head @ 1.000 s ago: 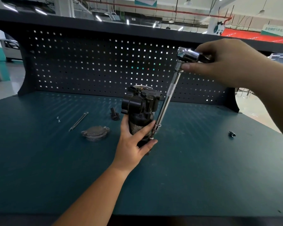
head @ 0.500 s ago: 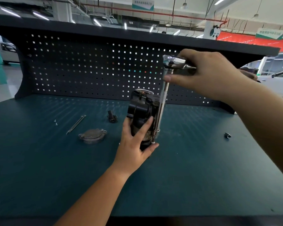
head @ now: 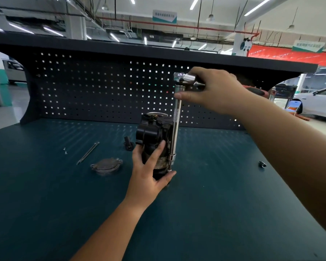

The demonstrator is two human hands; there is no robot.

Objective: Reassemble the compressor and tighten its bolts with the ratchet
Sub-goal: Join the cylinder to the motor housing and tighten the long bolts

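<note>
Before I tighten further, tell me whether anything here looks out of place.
Nothing spilled or visibly broken. The compressor stands upright in the left hand. But a round metal cover, a long thin rod and two small screws lie loose on the bench, left of it.

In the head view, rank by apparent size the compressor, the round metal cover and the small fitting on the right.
1. compressor
2. round metal cover
3. small fitting
All sit at similar depth, so the order looks safe.

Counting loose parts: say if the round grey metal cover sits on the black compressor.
No, the round grey metal cover lies on the teal benchtop.
</note>
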